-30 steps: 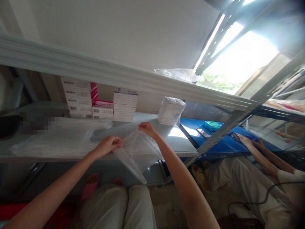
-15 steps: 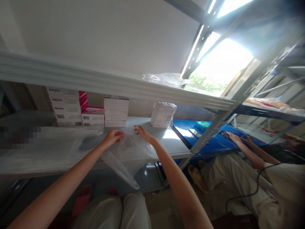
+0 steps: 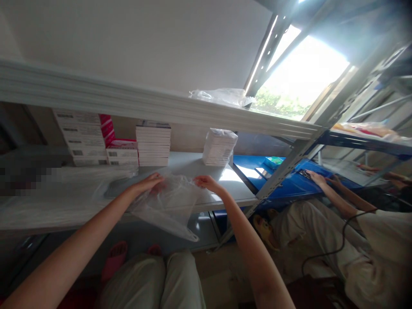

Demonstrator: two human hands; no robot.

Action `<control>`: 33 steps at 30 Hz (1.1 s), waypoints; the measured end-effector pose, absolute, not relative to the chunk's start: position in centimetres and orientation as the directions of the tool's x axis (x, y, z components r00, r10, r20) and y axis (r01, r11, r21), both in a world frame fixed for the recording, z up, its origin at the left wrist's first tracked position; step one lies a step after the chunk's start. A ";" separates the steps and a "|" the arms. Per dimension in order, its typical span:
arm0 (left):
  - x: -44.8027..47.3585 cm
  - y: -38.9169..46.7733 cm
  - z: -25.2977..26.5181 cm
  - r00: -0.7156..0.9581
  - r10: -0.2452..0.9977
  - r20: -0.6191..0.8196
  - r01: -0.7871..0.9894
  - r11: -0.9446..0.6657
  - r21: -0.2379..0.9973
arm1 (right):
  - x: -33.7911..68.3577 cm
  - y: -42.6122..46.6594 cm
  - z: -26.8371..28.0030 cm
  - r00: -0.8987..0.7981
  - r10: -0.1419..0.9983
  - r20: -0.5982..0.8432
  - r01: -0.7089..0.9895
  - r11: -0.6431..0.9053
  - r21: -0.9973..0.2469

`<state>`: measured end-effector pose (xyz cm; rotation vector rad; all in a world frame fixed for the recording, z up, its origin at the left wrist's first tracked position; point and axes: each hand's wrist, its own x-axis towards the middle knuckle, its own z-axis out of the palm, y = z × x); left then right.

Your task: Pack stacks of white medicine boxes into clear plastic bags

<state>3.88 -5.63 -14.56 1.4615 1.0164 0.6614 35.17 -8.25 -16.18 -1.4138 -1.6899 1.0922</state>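
A clear plastic bag [image 3: 175, 201] is stretched between my two hands, its lower part drooping over the front edge of the grey shelf [image 3: 183, 161]. My left hand [image 3: 152, 182] is closed on the bag's left side, some fingers showing through the film. On the other side, my right hand [image 3: 207, 182] pinches the top right edge. Behind my hands stands a stack of thin white boxes [image 3: 152, 146]. Farther right is another stack wrapped in clear film [image 3: 220, 148].
White and pink cartons [image 3: 85, 139] are piled at the left, with a heap of clear plastic sheeting [image 3: 64, 193] before them. A metal upright [image 3: 283, 171] divides off a blue surface [image 3: 247, 165]. There another person's hands [image 3: 317, 178] touch a small dark item. An upper shelf beam [image 3: 144, 101] runs overhead.
My right hand has moved right and closed on the bag's edge, spreading the bag wider. My left hand has shifted slightly left. The view has tilted slightly.
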 end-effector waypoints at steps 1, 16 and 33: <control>4.1 -5.5 -14.3 0.453 0.873 -0.181 0.231 0.082 0.970 | 35.1 -8.0 -16.4 -0.185 0.983 0.012 0.421 0.090 -0.902; 5.9 -2.1 -17.3 0.272 0.962 -0.029 0.207 -0.029 0.978 | 31.6 -9.1 -13.4 -0.108 0.847 0.520 0.866 0.337 -0.370; 6.5 -3.9 -17.9 0.351 0.922 0.166 0.195 -0.245 0.950 | 27.9 -3.8 -15.7 -0.387 0.922 -0.021 0.696 0.277 -0.662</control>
